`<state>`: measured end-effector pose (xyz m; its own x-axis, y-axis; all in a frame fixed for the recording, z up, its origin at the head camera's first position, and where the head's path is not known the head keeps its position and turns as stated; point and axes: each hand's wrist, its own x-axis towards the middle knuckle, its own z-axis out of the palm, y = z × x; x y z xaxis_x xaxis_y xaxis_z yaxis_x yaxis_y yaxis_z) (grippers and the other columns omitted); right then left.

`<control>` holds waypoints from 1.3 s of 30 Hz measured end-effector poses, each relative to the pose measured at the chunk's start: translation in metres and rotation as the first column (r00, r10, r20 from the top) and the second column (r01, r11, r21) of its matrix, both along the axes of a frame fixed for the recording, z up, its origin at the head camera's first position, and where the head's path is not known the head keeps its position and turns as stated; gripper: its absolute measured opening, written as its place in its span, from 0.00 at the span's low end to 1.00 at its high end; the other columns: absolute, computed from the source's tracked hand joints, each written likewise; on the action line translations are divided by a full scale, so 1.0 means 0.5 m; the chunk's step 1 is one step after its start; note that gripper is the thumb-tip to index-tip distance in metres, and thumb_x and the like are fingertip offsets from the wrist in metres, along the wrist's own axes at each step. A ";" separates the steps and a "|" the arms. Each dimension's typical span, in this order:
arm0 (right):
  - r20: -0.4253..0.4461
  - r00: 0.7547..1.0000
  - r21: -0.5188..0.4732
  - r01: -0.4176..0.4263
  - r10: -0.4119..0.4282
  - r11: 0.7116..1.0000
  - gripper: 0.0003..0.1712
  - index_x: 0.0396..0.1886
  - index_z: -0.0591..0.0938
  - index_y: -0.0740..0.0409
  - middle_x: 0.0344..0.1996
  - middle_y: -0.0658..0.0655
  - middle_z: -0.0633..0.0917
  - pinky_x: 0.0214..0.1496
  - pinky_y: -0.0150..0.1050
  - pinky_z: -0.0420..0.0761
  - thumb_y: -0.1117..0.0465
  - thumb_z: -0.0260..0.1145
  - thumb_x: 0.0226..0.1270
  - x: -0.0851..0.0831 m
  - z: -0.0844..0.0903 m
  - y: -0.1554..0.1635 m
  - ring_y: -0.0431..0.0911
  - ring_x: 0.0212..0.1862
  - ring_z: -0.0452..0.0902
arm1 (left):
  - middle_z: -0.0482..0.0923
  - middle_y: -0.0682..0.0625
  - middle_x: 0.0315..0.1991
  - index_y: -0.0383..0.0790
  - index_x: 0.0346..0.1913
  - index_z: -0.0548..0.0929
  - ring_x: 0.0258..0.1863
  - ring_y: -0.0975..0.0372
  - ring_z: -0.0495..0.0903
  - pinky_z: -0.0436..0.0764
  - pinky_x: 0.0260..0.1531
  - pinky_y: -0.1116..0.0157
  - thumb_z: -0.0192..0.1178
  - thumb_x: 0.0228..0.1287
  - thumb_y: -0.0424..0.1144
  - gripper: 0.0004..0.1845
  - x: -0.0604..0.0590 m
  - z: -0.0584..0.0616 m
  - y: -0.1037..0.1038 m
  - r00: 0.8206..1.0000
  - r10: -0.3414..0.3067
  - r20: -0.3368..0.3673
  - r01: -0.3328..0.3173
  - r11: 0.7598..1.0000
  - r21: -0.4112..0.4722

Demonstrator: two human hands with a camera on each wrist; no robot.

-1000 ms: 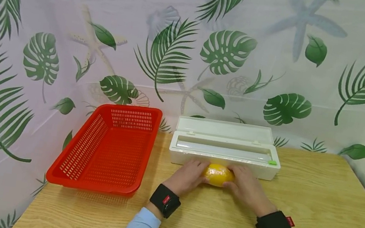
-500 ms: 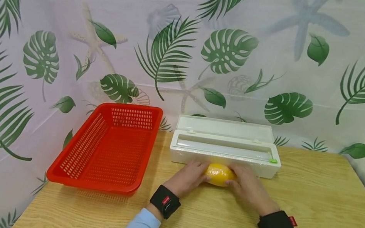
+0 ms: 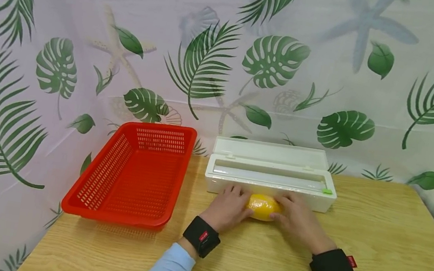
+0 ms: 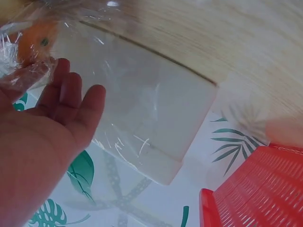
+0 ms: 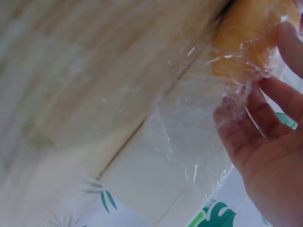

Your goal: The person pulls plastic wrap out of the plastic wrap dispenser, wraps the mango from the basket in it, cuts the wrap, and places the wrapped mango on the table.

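A yellow-orange oval fruit (image 3: pixel 263 207) in clear, shiny cling film lies on the table, close before the long white cling film box (image 3: pixel 271 194). My left hand (image 3: pixel 228 206) holds its left end, thumb at the near side. My right hand (image 3: pixel 298 221) grips the right end with thumb and fingers. In the left wrist view the fruit (image 4: pixel 35 42) shows a small green stem spot. Loose cling film (image 5: pixel 184 137) spreads around the fruit and over the box front in the right wrist view, bunched at the right fingers.
The box's lid (image 3: pixel 270 152) stands raised at the back, with a film roll (image 3: pixel 269 177) inside and a green slider (image 3: pixel 327 191) at the right end. Left of it stands a red slotted basket (image 3: pixel 184 172). A leaf-patterned cloth (image 3: pixel 272 64) hangs behind the wooden table (image 3: pixel 384 251).
The left hand's fingers have spread and lifted a little beside the fruit. The fruit and right hand stay nearly in place; the head view has shifted slightly.
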<state>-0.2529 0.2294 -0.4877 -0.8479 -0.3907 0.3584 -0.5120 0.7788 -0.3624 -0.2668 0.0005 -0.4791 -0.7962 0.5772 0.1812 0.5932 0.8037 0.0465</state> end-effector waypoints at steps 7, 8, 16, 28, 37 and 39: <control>0.013 1.000 0.021 -0.020 0.019 1.000 0.30 0.56 0.78 0.71 0.53 0.69 0.79 0.59 0.57 0.75 0.60 0.76 0.58 0.001 0.004 0.005 0.63 0.56 0.75 | 0.76 0.44 0.55 0.41 0.62 0.73 0.57 0.53 0.74 0.75 0.58 0.58 0.55 0.72 0.55 0.26 0.003 -0.006 0.001 0.999 0.005 -0.042 -0.005 1.000 0.003; 0.014 1.000 0.022 -0.021 0.021 1.000 0.29 0.56 0.78 0.71 0.53 0.69 0.79 0.59 0.57 0.75 0.61 0.76 0.58 0.002 0.007 0.005 0.63 0.56 0.75 | 0.77 0.44 0.54 0.41 0.62 0.72 0.57 0.53 0.74 0.75 0.58 0.58 0.56 0.72 0.55 0.26 0.003 -0.007 0.001 0.998 0.002 -0.055 -0.002 1.000 0.008; 0.013 0.999 -0.011 -0.041 0.041 0.999 0.23 0.52 0.80 0.69 0.49 0.66 0.82 0.56 0.56 0.77 0.63 0.75 0.59 0.010 0.019 0.012 0.62 0.53 0.77 | 0.75 0.45 0.49 0.43 0.59 0.75 0.53 0.53 0.75 0.77 0.52 0.59 0.58 0.71 0.55 0.23 0.005 -0.005 0.000 0.997 0.007 -0.072 -0.006 1.000 0.015; 0.049 0.940 -0.313 0.336 -0.338 0.888 0.14 0.44 0.77 0.71 0.41 0.69 0.77 0.41 0.47 0.71 0.63 0.67 0.67 0.022 0.048 0.160 0.61 0.43 0.73 | 0.75 0.46 0.49 0.43 0.60 0.74 0.52 0.54 0.74 0.77 0.52 0.60 0.58 0.71 0.53 0.23 0.011 -0.002 0.012 0.997 0.005 -0.077 -0.005 1.000 0.009; 0.256 0.877 -0.324 0.473 -0.406 0.819 0.45 0.63 0.64 0.74 0.54 0.76 0.69 0.46 0.57 0.72 0.43 0.68 0.65 0.004 0.020 0.190 0.66 0.52 0.67 | 0.74 0.49 0.45 0.43 0.57 0.77 0.44 0.57 0.72 0.75 0.44 0.64 0.53 0.75 0.49 0.17 -0.020 0.055 0.071 0.993 -0.055 -0.104 0.060 0.997 0.044; 0.283 0.880 -0.324 0.461 -0.381 0.826 0.54 0.72 0.56 0.73 0.63 0.79 0.62 0.56 0.65 0.68 0.40 0.68 0.64 -0.008 0.017 0.188 0.71 0.62 0.60 | 0.75 0.49 0.44 0.44 0.55 0.78 0.45 0.57 0.73 0.75 0.44 0.64 0.52 0.76 0.49 0.15 -0.032 0.069 0.091 0.991 -0.077 -0.113 0.082 0.996 0.032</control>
<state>-0.2569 0.3233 -0.4794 -0.9662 0.1488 0.2103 -0.0517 0.6877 -0.7242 -0.2830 0.0461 -0.4445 -0.7218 0.6291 0.2886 0.6583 0.7528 0.0053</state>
